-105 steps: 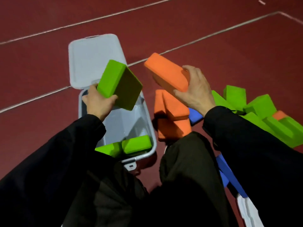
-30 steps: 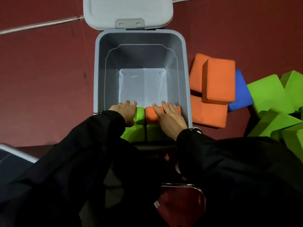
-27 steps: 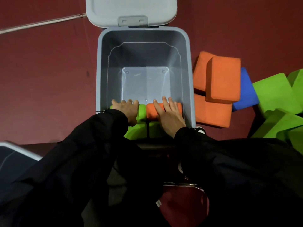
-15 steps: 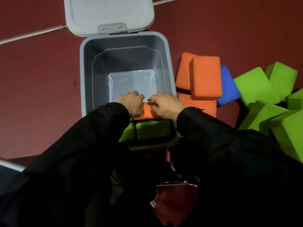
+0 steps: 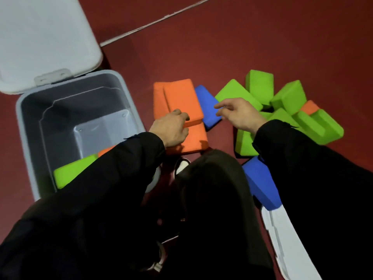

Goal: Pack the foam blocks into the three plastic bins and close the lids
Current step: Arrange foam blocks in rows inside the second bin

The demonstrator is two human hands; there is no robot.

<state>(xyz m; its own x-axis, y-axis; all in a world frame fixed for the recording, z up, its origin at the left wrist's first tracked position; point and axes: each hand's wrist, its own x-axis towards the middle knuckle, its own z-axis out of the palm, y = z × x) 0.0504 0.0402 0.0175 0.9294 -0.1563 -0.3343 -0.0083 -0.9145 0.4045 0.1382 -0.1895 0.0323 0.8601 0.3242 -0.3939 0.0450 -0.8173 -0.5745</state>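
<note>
Hands reach right of the open grey bin (image 5: pixel 28 126): the left hand (image 5: pixel 171 129) curls its fingers over the near edge of the top orange block (image 5: pixel 181 100), while the right hand (image 5: pixel 240 116) hovers above the blue block (image 5: pixel 207 110), fingers loosely spread. Green blocks (image 5: pixel 286 100) pile far right; a green block in the bin (image 5: pixel 70 172) lies at its near end.

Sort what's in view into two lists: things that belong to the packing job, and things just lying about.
Job: open grey bin, its lid, orange blocks, blue blocks, green blocks, left hand, right hand.

Lying about: shoe, white floor line.
</note>
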